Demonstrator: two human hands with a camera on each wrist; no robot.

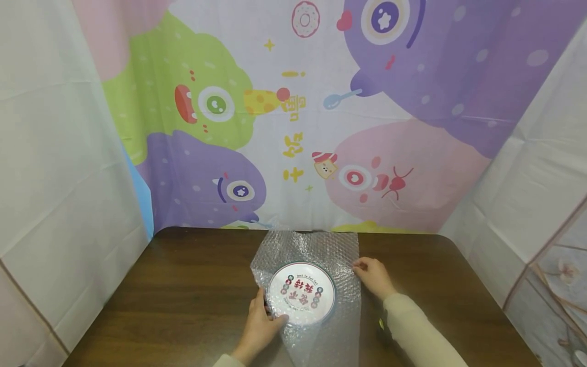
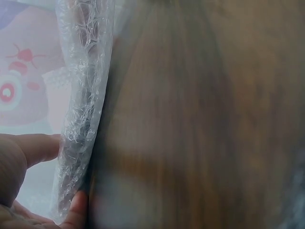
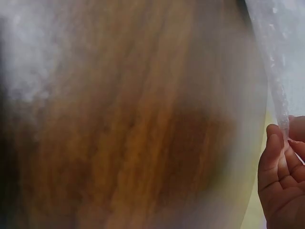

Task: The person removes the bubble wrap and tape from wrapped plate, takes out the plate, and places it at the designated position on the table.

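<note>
A round white plate (image 1: 301, 294) with a dark rim and red and green printed characters lies within a sheet of clear bubble wrap (image 1: 330, 334). Whether a layer of the wrap covers its face I cannot tell. My left hand (image 1: 259, 326) holds the plate's near left edge together with the wrap, the thumb on top. In the left wrist view, the thumb and fingers of that hand (image 2: 28, 186) stand on either side of the bubble wrap (image 2: 88, 109). My right hand (image 1: 375, 277) pinches the wrap's right edge; the right wrist view shows the pinched bubble wrap (image 3: 279, 71) between thumb and fingers.
A dark brown wooden table (image 1: 197, 285) lies beneath. Behind it hangs a cloth (image 1: 293, 204) printed with cartoon monsters, and pale sheets (image 1: 59, 178) close off both sides. A small dark thing with a yellow-green part (image 1: 381, 324) sits beside the right sleeve.
</note>
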